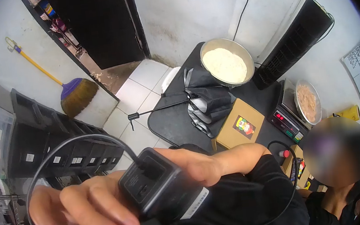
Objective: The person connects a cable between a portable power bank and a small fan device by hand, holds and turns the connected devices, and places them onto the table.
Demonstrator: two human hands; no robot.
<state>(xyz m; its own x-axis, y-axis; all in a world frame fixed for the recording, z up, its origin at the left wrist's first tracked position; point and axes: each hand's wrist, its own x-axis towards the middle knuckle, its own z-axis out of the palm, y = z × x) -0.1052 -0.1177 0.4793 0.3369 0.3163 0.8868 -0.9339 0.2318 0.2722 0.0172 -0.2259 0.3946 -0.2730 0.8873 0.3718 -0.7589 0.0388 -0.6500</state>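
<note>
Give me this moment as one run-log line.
Hand (side unclear): holding black block | cable: plugged into block | black table: cardboard box, scale lit red, bowl of pale powder

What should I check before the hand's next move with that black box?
1. Fingers gripping the black box: ok, curled against it.
2. Cable plugged into the box: ok, though how firmly doesn't show.
3. Cable clear of the fingers: not ok, it arcs close around them.
4. Large bowl clear of the hand: ok, apart on the table.
5. Scale reading: cannot tell, display lit but digits too small.
</note>
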